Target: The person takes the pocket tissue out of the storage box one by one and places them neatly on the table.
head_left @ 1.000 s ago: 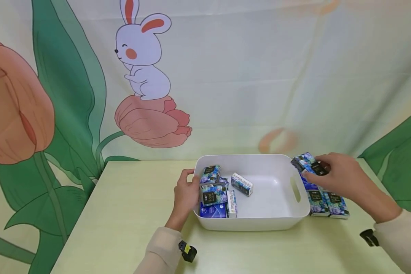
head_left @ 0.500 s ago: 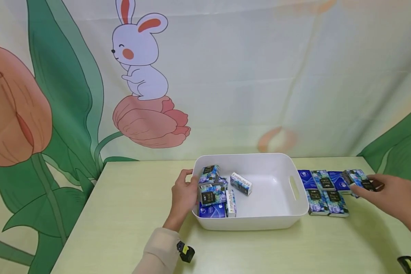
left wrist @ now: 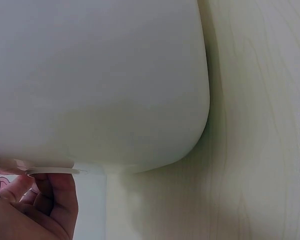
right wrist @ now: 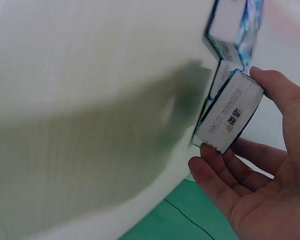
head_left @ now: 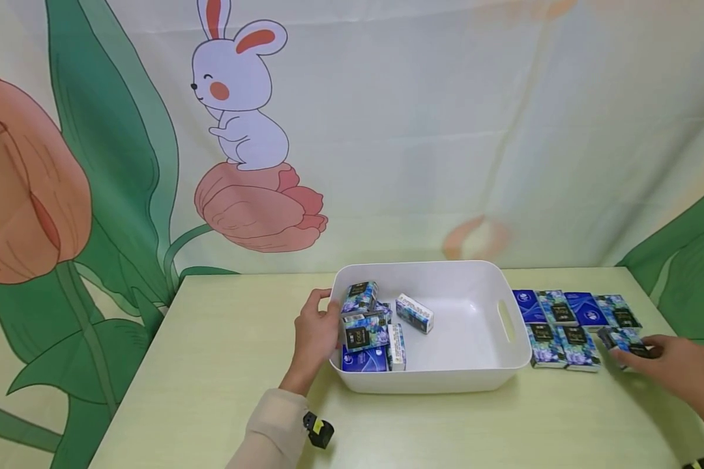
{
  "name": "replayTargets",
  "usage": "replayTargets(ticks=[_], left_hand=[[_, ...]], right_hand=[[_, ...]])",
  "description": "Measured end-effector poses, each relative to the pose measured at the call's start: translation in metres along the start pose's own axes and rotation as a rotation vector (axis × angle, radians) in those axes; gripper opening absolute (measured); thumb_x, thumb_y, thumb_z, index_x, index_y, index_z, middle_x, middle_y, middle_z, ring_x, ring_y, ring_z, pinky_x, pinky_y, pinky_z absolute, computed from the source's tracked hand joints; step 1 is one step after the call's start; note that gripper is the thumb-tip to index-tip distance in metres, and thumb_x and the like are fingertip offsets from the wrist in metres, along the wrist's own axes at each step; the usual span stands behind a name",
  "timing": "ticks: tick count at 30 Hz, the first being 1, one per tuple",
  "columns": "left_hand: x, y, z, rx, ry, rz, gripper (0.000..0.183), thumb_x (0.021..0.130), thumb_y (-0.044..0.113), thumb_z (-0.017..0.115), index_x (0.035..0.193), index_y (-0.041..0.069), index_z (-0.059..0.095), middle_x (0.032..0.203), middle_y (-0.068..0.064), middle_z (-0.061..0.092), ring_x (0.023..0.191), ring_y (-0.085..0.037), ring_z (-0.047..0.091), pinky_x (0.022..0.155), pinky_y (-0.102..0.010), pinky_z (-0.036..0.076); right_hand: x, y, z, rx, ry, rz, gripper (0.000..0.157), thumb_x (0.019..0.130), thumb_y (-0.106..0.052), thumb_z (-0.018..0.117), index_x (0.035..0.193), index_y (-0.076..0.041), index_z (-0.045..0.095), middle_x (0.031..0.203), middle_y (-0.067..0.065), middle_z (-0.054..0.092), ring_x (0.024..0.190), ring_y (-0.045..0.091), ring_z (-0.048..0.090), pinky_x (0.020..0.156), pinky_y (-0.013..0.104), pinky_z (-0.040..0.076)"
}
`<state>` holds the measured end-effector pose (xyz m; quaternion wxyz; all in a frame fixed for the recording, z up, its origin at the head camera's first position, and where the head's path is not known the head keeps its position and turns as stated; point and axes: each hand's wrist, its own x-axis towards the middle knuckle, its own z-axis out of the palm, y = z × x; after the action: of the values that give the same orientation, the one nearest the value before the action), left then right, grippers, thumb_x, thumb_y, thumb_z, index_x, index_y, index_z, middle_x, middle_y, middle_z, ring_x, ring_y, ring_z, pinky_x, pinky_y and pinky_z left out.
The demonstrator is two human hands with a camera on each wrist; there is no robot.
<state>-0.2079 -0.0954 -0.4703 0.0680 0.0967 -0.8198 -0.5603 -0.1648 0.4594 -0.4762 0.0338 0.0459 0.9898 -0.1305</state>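
Observation:
My left hand (head_left: 317, 332) grips the left end of a white plastic bin (head_left: 434, 383), its fingers curled through the handle hole in the left wrist view. Inside the bin, several small tissue packs (head_left: 366, 332) are heaped at the left, and one tissue pack (head_left: 414, 314) lies apart near the middle. To the right of the bin, my right hand (head_left: 683, 371) pinches a floral tissue pack (right wrist: 230, 112) between thumb and fingers, low over the table. That pack is at the right end of the front row, just in front of a floral pack (head_left: 620, 312) in the back row.
Flat tissue packs, floral and plain blue (head_left: 586, 309), form two rows beside the bin's right wall. The pale wooden table (head_left: 211, 365) ends at the back against a printed curtain (head_left: 387, 130) with a rabbit and tulips.
My right hand has carried a pack from above the bin's right rim to the back row's right end, where one now lies. It has then come forward, holding a pack. My left hand stays put.

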Motion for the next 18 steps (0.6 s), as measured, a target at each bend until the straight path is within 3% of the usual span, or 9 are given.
replayTargets(ticks=[7,13,18], left_hand=[[0.000,-0.001,0.000,0.005,-0.001,-0.008,0.030,0.103,0.029,0.051,0.130,0.017,0.060,0.072,-0.009,0.068,0.051,-0.032,0.062,0.044,-0.033,0.052],[0.000,0.000,-0.001,0.001,-0.008,-0.012,0.030,0.104,0.028,0.050,0.131,0.017,0.059,0.072,-0.010,0.068,0.053,-0.038,0.063,0.045,-0.033,0.051],[-0.001,0.001,-0.001,0.016,-0.010,-0.005,0.031,0.104,0.027,0.050,0.132,0.016,0.058,0.071,-0.010,0.068,0.054,-0.041,0.063,0.045,-0.033,0.051]], right_hand=[[0.003,-0.007,0.015,-0.004,0.002,-0.005,0.093,0.087,-0.065,0.067,0.114,0.024,0.056,0.092,0.034,0.066,0.083,0.050,0.063,0.069,0.056,0.049],[0.004,-0.014,0.022,0.000,-0.038,-0.010,0.093,0.096,-0.063,0.054,0.120,0.027,0.052,0.095,0.036,0.065,0.085,0.050,0.063,0.072,0.057,0.049],[0.003,-0.028,0.012,0.017,0.077,-0.077,0.083,0.099,-0.053,0.057,0.118,0.028,0.053,0.101,0.042,0.061,0.086,0.054,0.064,0.069,0.059,0.051]])
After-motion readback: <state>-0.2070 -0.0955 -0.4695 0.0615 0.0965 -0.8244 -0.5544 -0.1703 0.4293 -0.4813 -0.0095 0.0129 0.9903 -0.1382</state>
